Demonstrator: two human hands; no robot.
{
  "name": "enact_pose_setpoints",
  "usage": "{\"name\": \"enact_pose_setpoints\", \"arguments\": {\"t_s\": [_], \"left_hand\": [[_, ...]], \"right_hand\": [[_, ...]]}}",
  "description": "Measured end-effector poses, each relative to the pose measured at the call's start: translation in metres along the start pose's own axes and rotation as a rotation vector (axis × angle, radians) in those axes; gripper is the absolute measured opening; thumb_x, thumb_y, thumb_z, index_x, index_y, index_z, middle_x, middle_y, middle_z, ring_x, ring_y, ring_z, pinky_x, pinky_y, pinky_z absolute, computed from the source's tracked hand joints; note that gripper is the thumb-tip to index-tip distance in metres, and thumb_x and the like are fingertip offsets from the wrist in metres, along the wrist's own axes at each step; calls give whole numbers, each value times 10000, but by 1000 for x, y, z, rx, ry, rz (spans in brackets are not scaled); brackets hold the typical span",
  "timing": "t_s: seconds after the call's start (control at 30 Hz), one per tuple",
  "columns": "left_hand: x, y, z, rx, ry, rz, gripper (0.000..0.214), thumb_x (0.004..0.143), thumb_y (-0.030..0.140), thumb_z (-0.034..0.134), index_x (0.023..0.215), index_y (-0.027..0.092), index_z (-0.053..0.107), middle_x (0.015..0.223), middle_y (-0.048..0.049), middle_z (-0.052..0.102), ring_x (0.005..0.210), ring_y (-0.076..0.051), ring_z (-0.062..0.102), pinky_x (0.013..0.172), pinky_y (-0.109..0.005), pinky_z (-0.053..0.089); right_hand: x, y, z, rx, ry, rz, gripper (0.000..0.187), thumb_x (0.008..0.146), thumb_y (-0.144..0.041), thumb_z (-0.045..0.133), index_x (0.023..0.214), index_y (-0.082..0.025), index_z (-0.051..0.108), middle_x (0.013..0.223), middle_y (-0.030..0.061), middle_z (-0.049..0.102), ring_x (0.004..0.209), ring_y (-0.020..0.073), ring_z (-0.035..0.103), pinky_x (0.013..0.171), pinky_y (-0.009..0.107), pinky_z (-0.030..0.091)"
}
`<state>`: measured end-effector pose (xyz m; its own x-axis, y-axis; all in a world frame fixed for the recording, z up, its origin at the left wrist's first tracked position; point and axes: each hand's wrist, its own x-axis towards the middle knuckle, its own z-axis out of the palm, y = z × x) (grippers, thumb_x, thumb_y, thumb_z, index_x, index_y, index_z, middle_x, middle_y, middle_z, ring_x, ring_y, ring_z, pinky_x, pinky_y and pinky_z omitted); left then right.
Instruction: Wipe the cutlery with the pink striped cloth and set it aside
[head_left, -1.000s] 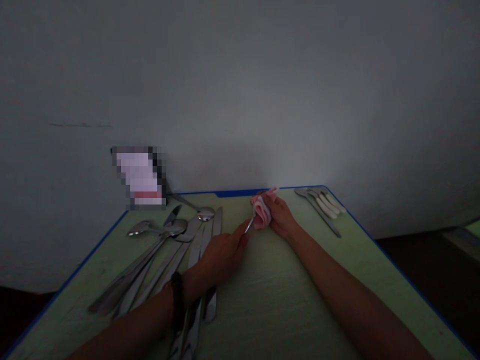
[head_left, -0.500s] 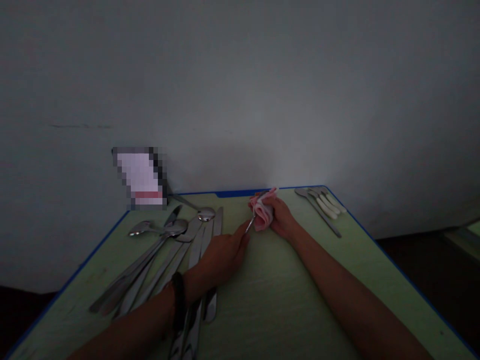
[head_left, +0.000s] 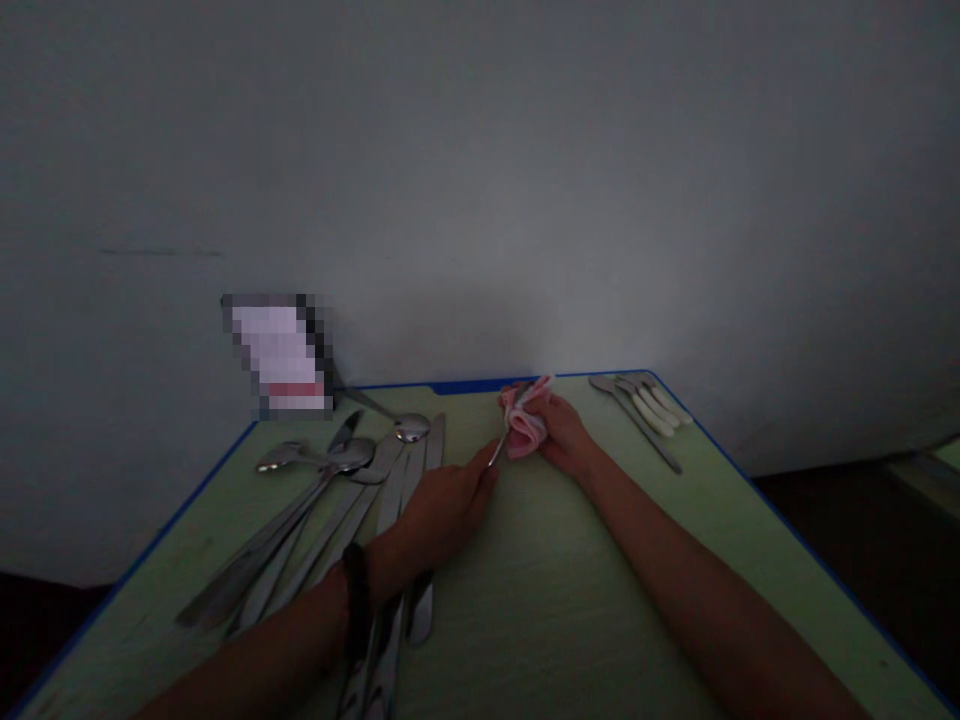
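Note:
My left hand rests on the green table and pinches the near end of a thin metal utensil. The utensil's far end disappears into a folded pink cloth. My right hand is closed around that cloth, pressing it on the utensil. A dark band sits on my left wrist. The scene is dim, so I cannot tell which kind of utensil it is.
Several long steel spoons and knives lie fanned out on the left half of the table. A small group of white-handled cutlery lies at the far right corner. A blurred-out card stands at the far left by the grey wall.
The pink cloth in my right hand has shifted slightly along the utensil. My left hand has barely moved.

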<state>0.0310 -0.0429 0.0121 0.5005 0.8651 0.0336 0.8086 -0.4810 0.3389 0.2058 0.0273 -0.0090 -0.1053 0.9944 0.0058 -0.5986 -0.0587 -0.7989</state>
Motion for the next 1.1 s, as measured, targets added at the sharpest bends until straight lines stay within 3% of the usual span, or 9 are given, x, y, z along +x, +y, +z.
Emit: {"name": "enact_pose_setpoints", "arguments": {"t_s": [0.23, 0.37, 0.5, 0.6, 0.67, 0.77, 0.87, 0.97, 1.1], "left_hand": [[1, 1, -4, -127, 11, -25, 479, 940, 355, 224, 1373, 201, 358, 886, -94, 697, 798, -219, 664, 707, -303, 462], [-1, 2, -6, -125, -6, -20, 480, 935, 344, 237, 1380, 203, 350, 849, -77, 698, 775, -210, 661, 702, -294, 460], [-1, 1, -6, -161, 9, -13, 483, 935, 360, 238, 1378, 206, 353, 882, -80, 696, 786, -209, 658, 709, -295, 458], [-1, -1, -6, -191, 5, -8, 482, 935, 360, 242, 1377, 205, 357, 901, -82, 697, 798, -209, 657, 710, -295, 458], [-1, -1, -6, -195, 6, -11, 481, 932, 359, 250, 1373, 206, 364, 920, -81, 698, 810, -211, 656, 721, -299, 459], [-1, 0, -7, -206, 8, -7, 475, 929, 353, 254, 1371, 219, 368, 940, -75, 699, 819, -211, 654, 737, -305, 460], [-1, 1, -8, -238, 9, 7, 474, 925, 350, 263, 1366, 220, 378, 968, -77, 695, 839, -212, 651, 754, -306, 458], [-1, 1, -9, -261, 1, 17, 476, 923, 345, 266, 1366, 211, 376, 965, -78, 692, 834, -212, 648, 756, -308, 456], [-2, 1, -8, -296, 11, 48, 469, 928, 342, 259, 1362, 206, 375, 933, -71, 681, 818, -204, 634, 740, -300, 449]], "right_hand": [[3, 4, 3, 37, 133, -151, 228, 705, -335, 668, 846, -168, 606, 775, 13, 670, 645, 119, 603, 604, 243, 496], [3, 3, 4, 32, 74, -163, 362, 741, -419, 636, 1049, -259, 531, 797, -36, 642, 581, 94, 575, 548, 228, 497], [0, 2, 4, -8, 36, -118, 500, 706, -405, 678, 1148, -297, 471, 916, -28, 638, 713, 99, 607, 604, 213, 509], [-3, 1, 4, -95, 22, -118, 552, 627, -313, 754, 1112, -257, 497, 956, -7, 639, 742, 103, 607, 611, 202, 502], [-5, 1, 5, -179, 20, -140, 476, 604, -282, 768, 1021, -218, 547, 871, -9, 642, 659, 93, 590, 546, 187, 480], [-6, 1, 5, -257, 37, -153, 299, 639, -345, 735, 832, -164, 596, 670, -11, 616, 482, 76, 525, 426, 185, 418], [-5, 2, 4, -261, 59, -119, 315, 653, -423, 708, 766, -144, 612, 605, 11, 618, 415, 86, 511, 373, 199, 393], [-4, 3, 4, -229, 94, -96, 387, 684, -503, 656, 806, -136, 639, 616, 38, 640, 473, 121, 572, 437, 231, 463], [-4, 2, 8, -153, 71, -139, 437, 730, -579, 567, 750, -148, 635, 676, 46, 655, 625, 151, 634, 635, 289, 522]]}}
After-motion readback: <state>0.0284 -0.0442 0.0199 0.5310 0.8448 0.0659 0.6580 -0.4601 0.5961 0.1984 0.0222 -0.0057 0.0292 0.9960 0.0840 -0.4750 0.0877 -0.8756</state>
